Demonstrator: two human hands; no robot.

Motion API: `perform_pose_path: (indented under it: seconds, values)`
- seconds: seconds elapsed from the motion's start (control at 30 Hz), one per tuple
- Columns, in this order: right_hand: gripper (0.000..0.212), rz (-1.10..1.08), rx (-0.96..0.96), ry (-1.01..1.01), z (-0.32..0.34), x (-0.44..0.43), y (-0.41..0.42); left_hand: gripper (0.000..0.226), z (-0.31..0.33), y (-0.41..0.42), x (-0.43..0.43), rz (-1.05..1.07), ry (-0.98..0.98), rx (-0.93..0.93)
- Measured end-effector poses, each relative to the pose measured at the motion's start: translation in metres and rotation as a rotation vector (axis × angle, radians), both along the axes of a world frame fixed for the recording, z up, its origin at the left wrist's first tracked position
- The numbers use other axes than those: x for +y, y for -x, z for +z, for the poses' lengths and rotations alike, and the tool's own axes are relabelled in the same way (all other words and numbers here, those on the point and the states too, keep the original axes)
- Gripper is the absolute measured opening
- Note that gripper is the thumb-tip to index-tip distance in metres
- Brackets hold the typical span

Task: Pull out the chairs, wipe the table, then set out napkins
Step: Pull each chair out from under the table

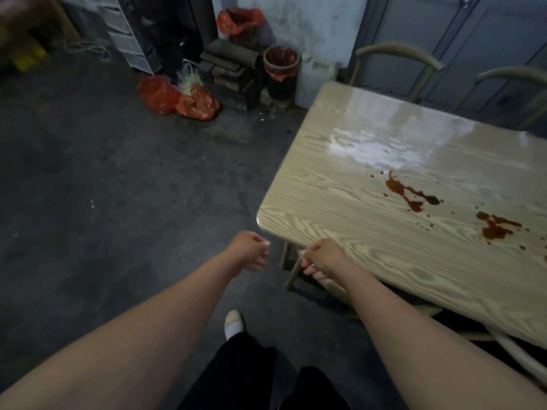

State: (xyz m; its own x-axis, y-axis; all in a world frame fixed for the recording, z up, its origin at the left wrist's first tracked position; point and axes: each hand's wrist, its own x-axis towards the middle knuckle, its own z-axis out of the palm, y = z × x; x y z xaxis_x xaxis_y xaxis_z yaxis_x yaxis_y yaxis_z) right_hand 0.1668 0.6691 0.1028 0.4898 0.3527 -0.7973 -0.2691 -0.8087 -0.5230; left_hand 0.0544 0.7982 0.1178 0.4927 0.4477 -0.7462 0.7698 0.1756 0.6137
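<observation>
Two hands reach toward the rounded corner of the glossy, pale wood-grain table (340,202), whose top carries reddish-brown spill blotches (405,192). The right hand (324,257) curls its fingers round the curved, pale wooden top rail of a chair (291,279) tucked under that corner. The left hand (250,251) hangs loosely curled just beside it, gripping nothing, over the rough grey concrete floor (118,187).

I am watching bare arms running back from the left hand (248,251) and right hand (324,257); the person is wearing black trousers (236,377) and a cream shoe (233,322).
</observation>
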Motion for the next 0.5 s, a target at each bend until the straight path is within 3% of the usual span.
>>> perform_pose_path:
  seconds: [0.13,0.5]
  values:
    - [0.018,-0.095,0.016,-0.018,-0.005,0.065,0.009,0.011,0.006,-0.006,0.068,-0.078,-0.044,-0.006]
    - [0.023,-0.261,-0.016,-0.003,-0.015,0.193,-0.015,0.012,0.006,-0.061,0.202,-0.183,-0.034,-0.021]
